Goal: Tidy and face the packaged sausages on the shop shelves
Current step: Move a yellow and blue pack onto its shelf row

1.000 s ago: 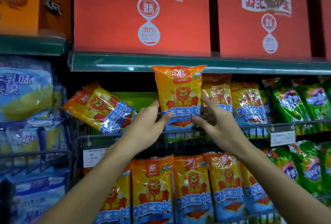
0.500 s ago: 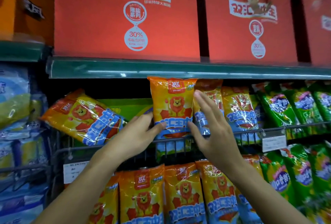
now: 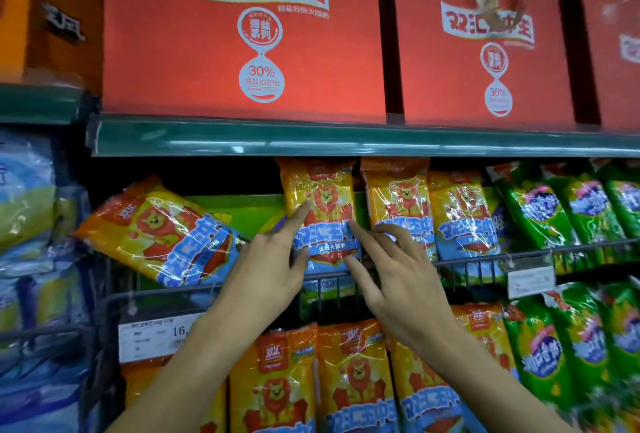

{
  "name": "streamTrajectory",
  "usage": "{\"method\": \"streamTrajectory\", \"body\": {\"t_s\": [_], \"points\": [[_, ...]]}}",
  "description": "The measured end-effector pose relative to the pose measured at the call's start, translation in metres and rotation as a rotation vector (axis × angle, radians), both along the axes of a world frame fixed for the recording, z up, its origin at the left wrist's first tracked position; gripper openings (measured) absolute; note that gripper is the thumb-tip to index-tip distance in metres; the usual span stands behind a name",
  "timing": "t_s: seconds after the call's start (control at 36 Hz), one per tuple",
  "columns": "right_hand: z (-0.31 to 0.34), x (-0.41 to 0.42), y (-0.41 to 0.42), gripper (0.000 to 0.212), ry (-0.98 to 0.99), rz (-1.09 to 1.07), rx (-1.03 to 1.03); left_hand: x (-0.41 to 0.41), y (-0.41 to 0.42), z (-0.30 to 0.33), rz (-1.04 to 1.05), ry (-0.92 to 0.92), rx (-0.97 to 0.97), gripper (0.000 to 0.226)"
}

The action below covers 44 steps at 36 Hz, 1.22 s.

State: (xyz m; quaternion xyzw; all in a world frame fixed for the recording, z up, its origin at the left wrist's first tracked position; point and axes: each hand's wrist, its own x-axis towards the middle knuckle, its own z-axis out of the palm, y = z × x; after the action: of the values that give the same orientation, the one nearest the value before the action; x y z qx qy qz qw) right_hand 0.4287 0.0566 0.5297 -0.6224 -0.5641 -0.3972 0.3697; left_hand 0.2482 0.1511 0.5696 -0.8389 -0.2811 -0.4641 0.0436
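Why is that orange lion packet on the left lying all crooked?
It is tipped over. The orange lion packet leans sideways on the wire rail, its top pointing up-left, while its neighbours stand upright. Why, I cannot tell.

Single head view, close, facing forward and slightly up at green shelf edge (image 3: 311,141).

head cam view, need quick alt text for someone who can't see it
Both hands, left hand and right hand, touch an upright orange sausage pack on a wire shelf. A similar tilted pack lies to its left.
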Motion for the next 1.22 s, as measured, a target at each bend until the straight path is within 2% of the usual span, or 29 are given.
{"method": "streamTrajectory", "body": {"t_s": [0.11, 0.25, 0.39, 0.5, 0.69, 0.86, 1.08, 1.22], "points": [[0.000, -0.014, -0.002, 0.077, 0.060, 0.047, -0.076, 0.003, -0.003, 0.003, -0.072, -0.013, -0.047, 0.080], [0.005, -0.021, -0.007, 0.069, 0.244, 0.232, -0.052, 0.003, 0.000, 0.008, -0.164, -0.140, -0.068, 0.078], [0.002, -0.013, -0.009, 0.065, 0.255, 0.250, 0.000, 0.000, -0.004, 0.016, -0.206, -0.290, -0.103, 0.062], [-0.005, -0.007, -0.012, 0.065, 0.203, 0.170, 0.031, 0.002, -0.013, 0.008, -0.185, -0.212, -0.104, 0.063], [-0.016, -0.004, -0.008, 0.074, 0.162, 0.194, 0.017, -0.004, -0.012, 0.006, -0.180, -0.160, -0.129, 0.072], [-0.013, 0.000, -0.006, 0.069, 0.165, 0.224, 0.030, -0.007, -0.008, 0.002, -0.231, -0.173, -0.106, 0.053], [-0.021, 0.001, -0.003, 0.059, 0.121, 0.270, 0.072, -0.006, -0.013, -0.006, -0.132, -0.114, 0.015, 0.048], [-0.014, 0.000, -0.007, 0.050, 0.113, 0.332, 0.060, -0.027, -0.008, -0.013, -0.042, -0.031, 0.154, 0.033]]}}
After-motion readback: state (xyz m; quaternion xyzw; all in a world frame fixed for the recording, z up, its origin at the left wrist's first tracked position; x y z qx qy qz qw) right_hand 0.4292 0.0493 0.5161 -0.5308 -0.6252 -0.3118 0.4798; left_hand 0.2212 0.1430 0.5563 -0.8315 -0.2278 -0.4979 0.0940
